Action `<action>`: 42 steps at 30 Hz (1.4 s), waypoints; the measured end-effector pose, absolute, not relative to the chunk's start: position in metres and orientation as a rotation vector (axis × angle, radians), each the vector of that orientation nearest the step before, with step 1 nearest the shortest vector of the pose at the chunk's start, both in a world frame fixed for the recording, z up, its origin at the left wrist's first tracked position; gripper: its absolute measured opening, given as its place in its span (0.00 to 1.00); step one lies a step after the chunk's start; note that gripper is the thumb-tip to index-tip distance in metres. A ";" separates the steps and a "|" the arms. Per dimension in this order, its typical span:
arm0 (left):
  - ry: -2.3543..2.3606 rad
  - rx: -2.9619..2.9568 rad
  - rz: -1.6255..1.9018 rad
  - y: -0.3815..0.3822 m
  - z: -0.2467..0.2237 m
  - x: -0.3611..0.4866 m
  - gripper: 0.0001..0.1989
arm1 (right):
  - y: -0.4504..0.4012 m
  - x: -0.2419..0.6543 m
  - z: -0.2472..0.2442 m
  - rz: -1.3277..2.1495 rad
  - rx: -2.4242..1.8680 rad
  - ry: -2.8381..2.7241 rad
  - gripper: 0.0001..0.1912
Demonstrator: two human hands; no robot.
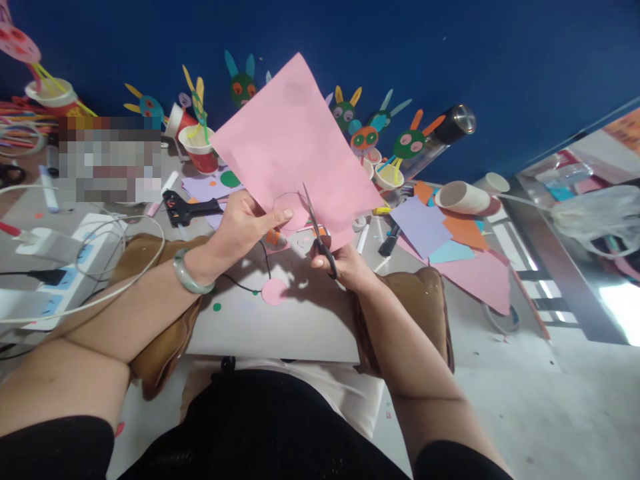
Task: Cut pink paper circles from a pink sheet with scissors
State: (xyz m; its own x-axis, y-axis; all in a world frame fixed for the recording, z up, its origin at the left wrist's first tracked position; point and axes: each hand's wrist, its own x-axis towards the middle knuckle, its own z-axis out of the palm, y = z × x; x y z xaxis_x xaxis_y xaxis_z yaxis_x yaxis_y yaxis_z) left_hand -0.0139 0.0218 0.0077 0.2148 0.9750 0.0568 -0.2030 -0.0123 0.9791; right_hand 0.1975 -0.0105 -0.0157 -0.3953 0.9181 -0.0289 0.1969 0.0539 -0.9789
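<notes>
A large pink sheet [295,127] is held up in front of me, with a circle outlined near its lower edge. My left hand [250,223] pinches that edge beside the outline, thumb on top; a jade-coloured bangle is on the wrist. Black-handled scissors [325,250] are in my right hand [343,267], their blades at the sheet just right of the outlined circle. On the table below lies a cut pink disc [275,292], with a black cord passing next to it.
Paper cups with rabbit-faced figures [203,143] line the back. A glue gun [187,208], power strip [65,273] and white cables are at left. Coloured paper [425,223], a cup [463,198] and a tape roll [503,320] are at right. Brown pads [413,307] lie beneath my forearms.
</notes>
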 end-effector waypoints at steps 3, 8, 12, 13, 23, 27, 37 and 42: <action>0.901 1.175 1.152 0.022 0.008 -0.014 0.14 | -0.010 0.198 -0.015 1.378 -1.141 -1.692 0.28; 0.907 1.130 1.149 0.020 0.011 -0.014 0.14 | -0.010 0.197 -0.015 1.365 -1.166 -1.680 0.29; 0.902 1.157 1.145 0.022 0.011 -0.014 0.13 | -0.010 0.196 -0.017 1.348 -1.168 -1.660 0.29; 0.908 1.163 1.161 0.022 0.011 -0.014 0.13 | -0.010 0.197 -0.017 1.344 -1.164 -1.660 0.29; 0.889 1.214 1.250 0.025 0.012 -0.015 0.11 | -0.011 0.203 -0.026 1.375 -1.209 -1.650 0.29; 0.850 1.236 1.245 0.026 0.010 -0.015 0.11 | -0.011 0.203 -0.026 1.401 -1.191 -1.657 0.29; 0.744 1.252 1.143 0.028 0.004 -0.018 0.10 | -0.010 0.200 -0.013 1.395 -1.275 -1.718 0.30; 0.764 1.250 1.121 0.027 0.005 -0.019 0.08 | -0.011 0.202 -0.005 1.381 -1.381 -1.743 0.31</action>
State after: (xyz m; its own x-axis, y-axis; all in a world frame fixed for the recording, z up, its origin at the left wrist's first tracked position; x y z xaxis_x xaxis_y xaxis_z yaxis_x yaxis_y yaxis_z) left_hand -0.0187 0.0274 0.0047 0.3128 0.9417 0.1238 -0.2284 -0.0520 0.9722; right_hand 0.2022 -0.0113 -0.0047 -0.3464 0.9195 -0.1860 0.3913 -0.0386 -0.9195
